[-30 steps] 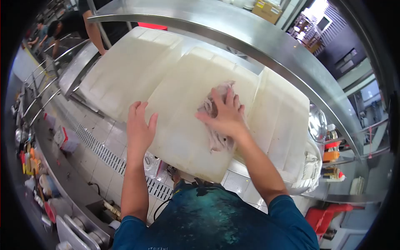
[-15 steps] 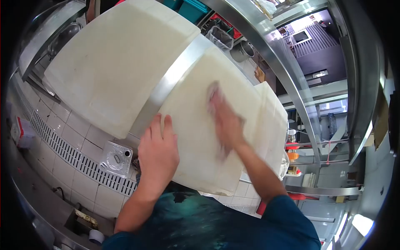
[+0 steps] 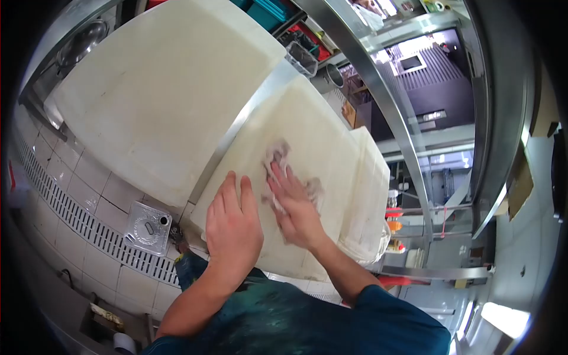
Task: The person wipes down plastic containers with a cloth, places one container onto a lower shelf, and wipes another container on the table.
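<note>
- Head view: three pale boards lie in a row, counted as one large left board point(image 3: 160, 106), one middle board point(image 3: 319, 142) and one narrower-looking right board point(image 3: 371, 183).
- Two bare forearms reach up from the lower edge, the left point(image 3: 192, 302) slanting rightward, the right point(image 3: 343, 266) slanting leftward.
- One left hand point(image 3: 234, 228) appears over the near left part of the middle board, back upward, fingers straight and close together, nothing visible in it; contact with the board cannot be told.
- One right hand point(image 3: 297, 210) lies palm down, fingers outstretched and slightly parted, over the cloth rather than wrapped round it.
- One square silver object point(image 3: 149, 228) sits on the floor.
- One crumpled, blurred cloth point(image 3: 277, 152) rests on the middle board, partly under the right hand.
</note>
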{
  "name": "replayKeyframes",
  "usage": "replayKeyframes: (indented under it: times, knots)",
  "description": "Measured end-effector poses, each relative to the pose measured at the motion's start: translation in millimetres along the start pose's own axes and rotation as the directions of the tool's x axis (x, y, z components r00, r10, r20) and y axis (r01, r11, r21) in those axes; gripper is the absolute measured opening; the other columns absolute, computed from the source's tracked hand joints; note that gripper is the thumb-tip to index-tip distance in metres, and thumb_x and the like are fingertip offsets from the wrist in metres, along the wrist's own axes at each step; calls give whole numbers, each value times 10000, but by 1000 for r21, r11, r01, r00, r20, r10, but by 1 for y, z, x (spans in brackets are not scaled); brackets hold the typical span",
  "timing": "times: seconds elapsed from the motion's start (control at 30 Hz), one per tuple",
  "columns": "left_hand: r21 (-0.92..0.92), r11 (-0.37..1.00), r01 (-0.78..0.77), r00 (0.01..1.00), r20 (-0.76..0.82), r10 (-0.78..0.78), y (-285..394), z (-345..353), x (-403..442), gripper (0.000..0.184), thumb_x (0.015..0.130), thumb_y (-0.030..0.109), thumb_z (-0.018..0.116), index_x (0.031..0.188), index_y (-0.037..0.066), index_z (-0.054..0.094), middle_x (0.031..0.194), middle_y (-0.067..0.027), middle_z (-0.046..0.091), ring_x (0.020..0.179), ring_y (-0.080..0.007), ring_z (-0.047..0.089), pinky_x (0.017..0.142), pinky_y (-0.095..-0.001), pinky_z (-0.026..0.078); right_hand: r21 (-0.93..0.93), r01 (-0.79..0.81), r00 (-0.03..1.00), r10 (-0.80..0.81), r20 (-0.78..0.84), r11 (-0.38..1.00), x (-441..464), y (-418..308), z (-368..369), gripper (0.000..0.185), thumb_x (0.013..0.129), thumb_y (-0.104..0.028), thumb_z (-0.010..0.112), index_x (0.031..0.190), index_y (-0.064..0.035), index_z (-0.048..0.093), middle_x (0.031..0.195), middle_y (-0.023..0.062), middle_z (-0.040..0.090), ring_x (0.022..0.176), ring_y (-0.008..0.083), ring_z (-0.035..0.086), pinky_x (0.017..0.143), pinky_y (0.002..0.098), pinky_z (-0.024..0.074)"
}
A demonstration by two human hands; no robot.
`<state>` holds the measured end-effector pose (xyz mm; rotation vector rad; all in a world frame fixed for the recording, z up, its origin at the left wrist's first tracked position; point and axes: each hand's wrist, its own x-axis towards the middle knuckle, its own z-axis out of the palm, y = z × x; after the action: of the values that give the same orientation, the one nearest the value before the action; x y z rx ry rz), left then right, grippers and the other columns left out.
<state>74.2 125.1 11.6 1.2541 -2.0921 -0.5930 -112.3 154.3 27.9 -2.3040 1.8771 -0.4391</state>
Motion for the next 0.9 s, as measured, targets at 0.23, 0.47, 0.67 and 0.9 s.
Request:
replayKeyframes:
  times: [0.23,0.47,0.67,0.9]
  knots:
    - [-16,1000,-24,1000,-21,24,1,3,-4,439,844,53,568,1263,-77,546,1319,-262,532,1113,-393,583,914,-435,489,5,-498,863,496,-96,867,117,116,-13,439,983,-219,472,1357,10,482,1339,288,525,1221,446,517,1006,472,426]
    - [-23,999,-32,996,-79,30,5,7,-6,447,810,32,565,1243,-77,557,1315,-260,536,1099,-390,589,916,-435,484,31,-282,946,284,-154,959,99,112,9,568,993,-240,475,1510,-75,307,1450,292,419,1272,461,473,1063,494,383]
    - [-49,999,-1,999,-48,-1,8,7,-7,493,768,-6,550,1252,-99,537,1329,-278,506,1162,-380,556,972,-423,451,-70,68,993,-61,100,995,10,8,-11,655,921,-136,513,1538,-128,292,1532,245,343,1375,399,394,1128,457,347]
    - [-42,999,-12,995,-103,7,7,7,-2,435,808,-1,538,1238,-57,574,1305,-238,561,1080,-378,614,908,-421,496,-111,-483,875,482,-35,869,156,192,-18,573,995,-331,424,1462,-8,349,1335,310,520,1165,468,536,967,526,427]
